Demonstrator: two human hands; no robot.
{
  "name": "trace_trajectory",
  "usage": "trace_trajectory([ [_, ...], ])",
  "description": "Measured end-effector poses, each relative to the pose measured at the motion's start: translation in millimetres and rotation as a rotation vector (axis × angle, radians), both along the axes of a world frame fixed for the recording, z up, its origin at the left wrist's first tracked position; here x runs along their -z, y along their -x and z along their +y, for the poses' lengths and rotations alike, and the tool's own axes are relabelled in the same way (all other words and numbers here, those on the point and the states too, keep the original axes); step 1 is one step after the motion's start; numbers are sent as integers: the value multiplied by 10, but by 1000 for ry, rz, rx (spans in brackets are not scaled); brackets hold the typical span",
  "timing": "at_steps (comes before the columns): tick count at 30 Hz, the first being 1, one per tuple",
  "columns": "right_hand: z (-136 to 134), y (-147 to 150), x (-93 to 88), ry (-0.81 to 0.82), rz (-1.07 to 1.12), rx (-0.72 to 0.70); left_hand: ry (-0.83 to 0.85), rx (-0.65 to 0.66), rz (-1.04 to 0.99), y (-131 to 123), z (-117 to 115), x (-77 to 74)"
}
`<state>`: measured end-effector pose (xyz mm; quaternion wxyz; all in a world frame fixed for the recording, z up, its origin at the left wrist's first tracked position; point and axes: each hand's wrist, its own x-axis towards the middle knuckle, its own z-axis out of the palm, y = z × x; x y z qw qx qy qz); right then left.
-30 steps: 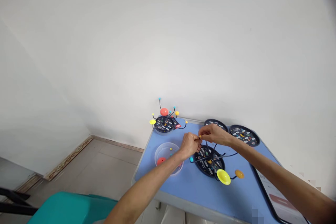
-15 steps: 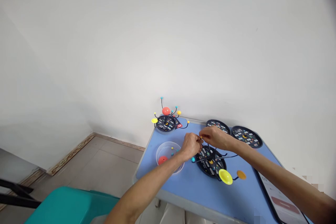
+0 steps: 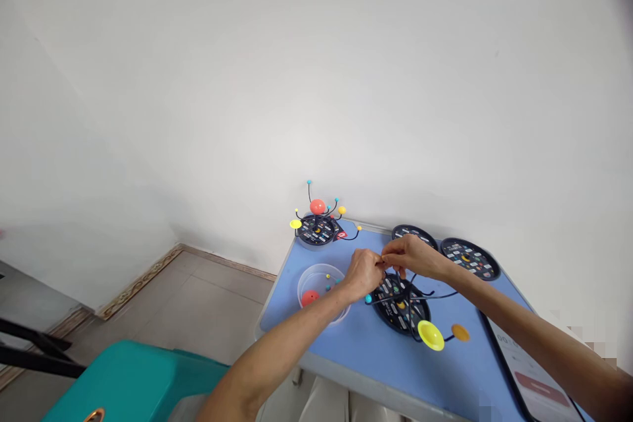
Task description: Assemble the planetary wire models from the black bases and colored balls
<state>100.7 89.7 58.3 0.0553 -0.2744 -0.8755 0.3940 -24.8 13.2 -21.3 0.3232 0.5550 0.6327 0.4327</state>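
Over the far edge of a round black base [image 3: 401, 306] with curved black arms, my left hand [image 3: 364, 272] and my right hand [image 3: 409, 256] meet at the fingertips. Both are closed in a pinch; a tiny orange bit shows between them, mostly hidden by the fingers. The base's arms carry a yellow dish-shaped piece [image 3: 431, 335], an orange ball [image 3: 460, 332] and a small cyan ball [image 3: 368, 299]. Left of the base, partly behind my left forearm, a clear round bowl [image 3: 301, 282] holds a red ball [image 3: 310, 298] and several small balls.
A model with coloured balls [image 3: 317, 229] stands at the table's back left corner. Two round black discs, one nearer the middle [image 3: 414, 235] and one at right [image 3: 471, 258], lie along the back. A phone [image 3: 531, 369] lies at front right; a teal stool [image 3: 128, 382] stands lower left.
The view has shifted slightly, so the table's contents appear a little further right. Both hands remain together above the base, with the fingers slightly repositioned.
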Motion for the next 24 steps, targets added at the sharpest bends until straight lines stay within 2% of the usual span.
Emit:
trace_trajectory([
  [5,80,-57,109,392,135,124,-4,2,14,-4,-2,8],
  [9,81,-62,148,473,183,161,-4,1,20,-4,-1,11],
  [18,47,-65,104,332,124,117,16,21,-28,-8,-17,-47],
  [21,26,-65,86,202,89,74,32,21,-64,-20,-28,-67],
  [24,-2,-52,66,0,46,17,51,10,-93,-34,-46,-87],
])
